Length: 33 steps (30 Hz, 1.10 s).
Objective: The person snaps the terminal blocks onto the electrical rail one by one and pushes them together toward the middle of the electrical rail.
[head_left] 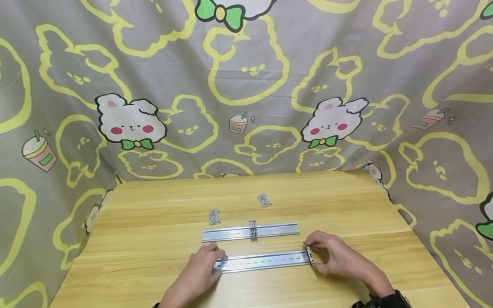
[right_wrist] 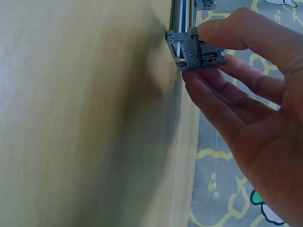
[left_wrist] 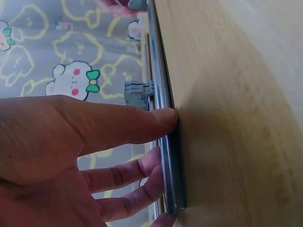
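Observation:
A slotted metal DIN rail (head_left: 265, 262) lies across the near part of the table. My left hand (head_left: 204, 265) grips its left end; in the left wrist view the thumb is on one edge of the rail (left_wrist: 163, 94) and the fingers are on the other. At the rail's right end, my right hand (head_left: 339, 256) pinches a grey terminal block (head_left: 310, 254) between thumb and fingers. The right wrist view shows this terminal block (right_wrist: 199, 52) set crosswise at the rail's end, its moulded side facing the camera.
Behind lies a second DIN rail (head_left: 231, 233), with a few terminal blocks (head_left: 253, 230) standing side by side on its middle. Two loose grey terminal blocks lie farther back, one to the left (head_left: 214, 217), another to the right (head_left: 264, 200). A patterned curtain (head_left: 269, 85) hangs behind the wooden table (head_left: 154, 205).

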Available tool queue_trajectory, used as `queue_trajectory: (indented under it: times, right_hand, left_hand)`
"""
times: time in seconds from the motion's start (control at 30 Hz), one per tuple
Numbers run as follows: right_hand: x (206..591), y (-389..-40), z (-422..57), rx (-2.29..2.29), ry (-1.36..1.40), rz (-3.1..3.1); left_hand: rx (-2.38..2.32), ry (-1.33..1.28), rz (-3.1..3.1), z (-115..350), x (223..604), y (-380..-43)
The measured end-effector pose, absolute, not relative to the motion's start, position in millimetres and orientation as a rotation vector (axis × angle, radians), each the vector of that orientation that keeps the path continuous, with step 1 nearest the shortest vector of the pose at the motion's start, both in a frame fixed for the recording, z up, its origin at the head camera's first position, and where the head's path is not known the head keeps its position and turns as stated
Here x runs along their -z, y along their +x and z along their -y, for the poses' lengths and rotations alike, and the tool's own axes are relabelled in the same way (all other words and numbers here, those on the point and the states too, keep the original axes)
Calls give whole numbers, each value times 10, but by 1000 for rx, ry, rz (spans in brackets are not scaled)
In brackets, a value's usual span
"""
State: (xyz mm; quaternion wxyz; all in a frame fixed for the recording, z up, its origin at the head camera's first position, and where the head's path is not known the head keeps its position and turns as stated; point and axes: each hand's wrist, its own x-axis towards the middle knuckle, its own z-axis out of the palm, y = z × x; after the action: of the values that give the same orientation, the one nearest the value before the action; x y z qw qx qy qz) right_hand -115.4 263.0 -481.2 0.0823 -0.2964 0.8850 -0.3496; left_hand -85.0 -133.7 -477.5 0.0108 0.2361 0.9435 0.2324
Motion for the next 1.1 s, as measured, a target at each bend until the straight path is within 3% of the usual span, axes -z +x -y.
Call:
queue_trajectory:
  times: [0.53, 1.1]
  right_hand:
    - [4927, -1139, -2655, 1360, -899, -2454]
    - [4890, -1172, -2247, 1162, -1028, -2597]
  left_hand:
    - [-740, 735, -2932, 1344, 4793, -855]
    - [-729, 748, -2952, 1342, 4791, -880]
